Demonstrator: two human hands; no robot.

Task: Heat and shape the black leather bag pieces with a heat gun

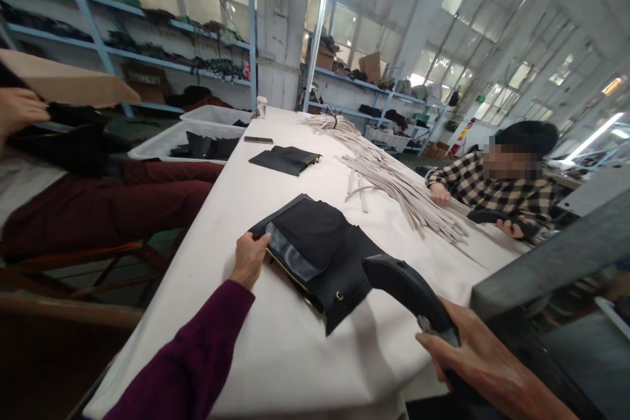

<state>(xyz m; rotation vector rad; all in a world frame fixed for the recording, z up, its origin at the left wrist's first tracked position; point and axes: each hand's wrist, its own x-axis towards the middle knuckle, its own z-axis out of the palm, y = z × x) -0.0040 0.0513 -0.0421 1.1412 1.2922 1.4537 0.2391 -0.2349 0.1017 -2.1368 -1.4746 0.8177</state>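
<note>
A stack of black fabric bag pieces (319, 249) lies on the long white table (275, 341) in front of me. My left hand (250, 257), in a purple sleeve, grips the stack's near left edge. My right hand (485, 362) holds the handle of a black hand-held tool (411, 289), whose nose rests at the right edge of the black pieces.
A folded black piece (285, 159) and a phone (258, 140) lie farther up the table. A pile of beige straps (394, 184) runs along the right. A person in a checked shirt (497, 190) sits at the right; another in dark red trousers (98, 203) sits left. White bins (197, 134) stand left.
</note>
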